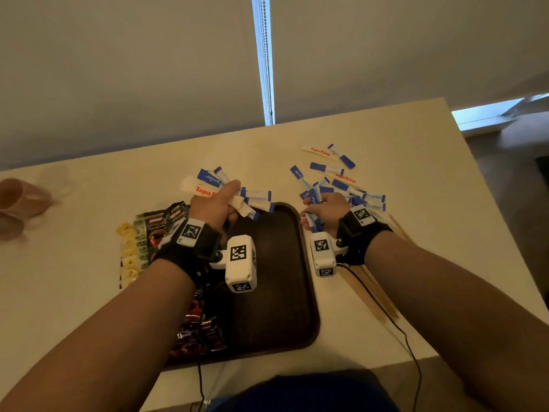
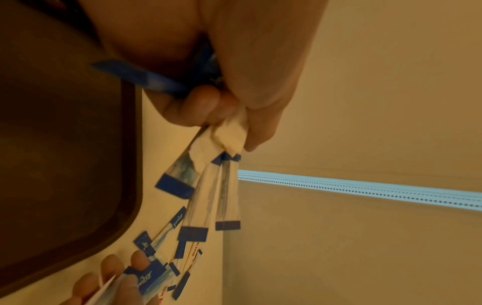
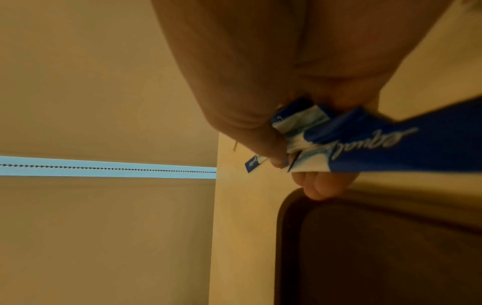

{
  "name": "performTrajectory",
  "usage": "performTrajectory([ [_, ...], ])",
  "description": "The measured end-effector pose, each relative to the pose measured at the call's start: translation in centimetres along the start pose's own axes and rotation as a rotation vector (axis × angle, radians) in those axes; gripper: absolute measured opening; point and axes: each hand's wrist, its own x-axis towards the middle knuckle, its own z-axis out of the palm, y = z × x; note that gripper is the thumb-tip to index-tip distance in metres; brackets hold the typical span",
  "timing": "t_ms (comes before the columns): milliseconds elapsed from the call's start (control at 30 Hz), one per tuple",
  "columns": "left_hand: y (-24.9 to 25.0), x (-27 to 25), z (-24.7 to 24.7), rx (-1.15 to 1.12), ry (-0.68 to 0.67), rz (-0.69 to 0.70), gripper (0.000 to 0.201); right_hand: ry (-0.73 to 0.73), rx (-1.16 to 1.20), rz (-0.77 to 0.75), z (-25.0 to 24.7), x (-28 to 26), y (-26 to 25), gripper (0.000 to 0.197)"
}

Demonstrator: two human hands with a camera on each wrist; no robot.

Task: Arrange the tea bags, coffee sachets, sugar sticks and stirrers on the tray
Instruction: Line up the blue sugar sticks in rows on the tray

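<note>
A dark brown tray (image 1: 282, 292) lies on the cream table in front of me. My left hand (image 1: 219, 203) grips a fanned bunch of blue-and-white sugar sticks (image 1: 255, 199) over the tray's far left corner; the bunch (image 2: 208, 185) hangs from my curled fingers (image 2: 198, 105). My right hand (image 1: 323, 208) grips another bunch of blue sugar sticks (image 1: 312, 200) just right of the tray's far right corner, and the sticks (image 3: 365, 140) show between thumb and fingers. Loose sugar sticks (image 1: 335, 171) lie scattered beyond. Coffee sachets (image 1: 196, 331) lie on the tray's left side.
More sachets and yellow tea bags (image 1: 130, 251) lie on the table left of the tray. Wooden stirrers (image 1: 374, 295) lie right of it under my right forearm. Pink cups (image 1: 17, 203) stand at the far left. A blind cord (image 1: 267, 60) hangs behind the table.
</note>
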Motion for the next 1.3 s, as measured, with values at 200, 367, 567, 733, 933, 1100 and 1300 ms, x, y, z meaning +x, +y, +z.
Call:
performTrajectory([
  [200, -1.8, -1.2, -6.0, 0.008, -0.026, 0.022, 0.041, 0.044, -0.061, -0.032, 5.6, -3.4, 1.2, 0.017],
  [367, -3.9, -1.9, -10.5, -0.051, -0.058, -0.016, 0.037, 0.026, -0.047, -0.016, 10.6, -5.5, 2.5, 0.019],
  [567, -6.4, -1.5, -12.5, 0.158, -0.083, -0.032, 0.028, -0.045, 0.120, -0.188, 15.6, -7.5, 0.4, 0.015],
  [733, -5.9, -1.7, -12.4, 0.253, -0.181, 0.058, 0.021, -0.136, 0.140, -0.220, 18.2, -8.6, -1.6, 0.016],
  [933, -4.9, -1.2, -12.3, 0.324, -0.251, 0.050, 0.025, -0.141, 0.155, -0.199, 18.4, -8.6, -1.9, 0.016],
  [1100, -3.7, -1.7, -11.3, 0.251, -0.336, -0.015, 0.022, -0.139, 0.177, -0.191, 17.9, -7.6, -1.9, 0.018],
  [1300, -2.9, -1.4, -10.9, 0.325, -0.299, 0.027, 0.018, -0.154, 0.221, -0.216, 16.4, -6.7, -2.0, 0.015],
])
